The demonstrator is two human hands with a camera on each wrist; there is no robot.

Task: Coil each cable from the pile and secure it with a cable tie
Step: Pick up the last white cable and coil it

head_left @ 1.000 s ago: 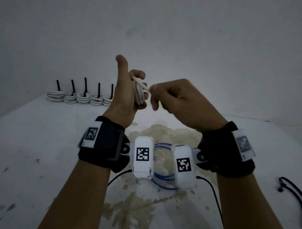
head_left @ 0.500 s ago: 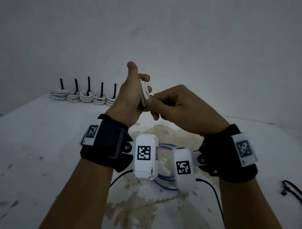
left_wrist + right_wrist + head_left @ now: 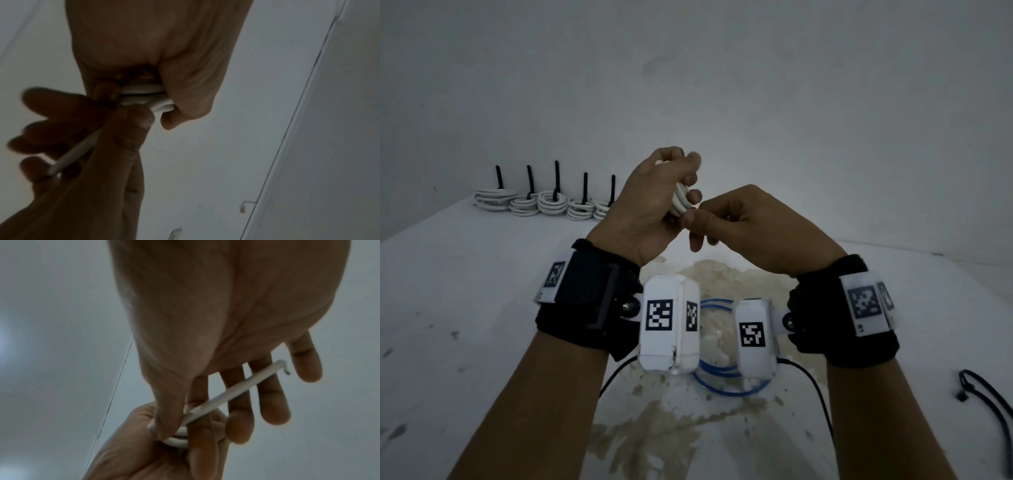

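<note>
My left hand (image 3: pixel 654 202) is raised above the table and grips a white cable coil (image 3: pixel 681 202) in its curled fingers. The coil's loops (image 3: pixel 148 97) show between thumb and fingers in the left wrist view. My right hand (image 3: pixel 726 222) touches the coil's lower edge, pinching the white cable's loose end (image 3: pixel 230 392) between thumb and forefinger. That end runs straight across the other right fingers, which are spread out, and its tip (image 3: pixel 281 363) is bare. A black cable tie (image 3: pixel 993 404) lies on the table at the far right.
Several tied white coils (image 3: pixel 551 202) with upright black tie tails stand in a row at the table's back left. A blue cable loop (image 3: pixel 719 373) lies on the stained table (image 3: pixel 482 325) under my wrists. Thin black wires trail from the wrist cameras.
My left thumb, pointing up before, has folded down over the coil. My right hand has brought the loose end down from the coil's top to its lower edge.
</note>
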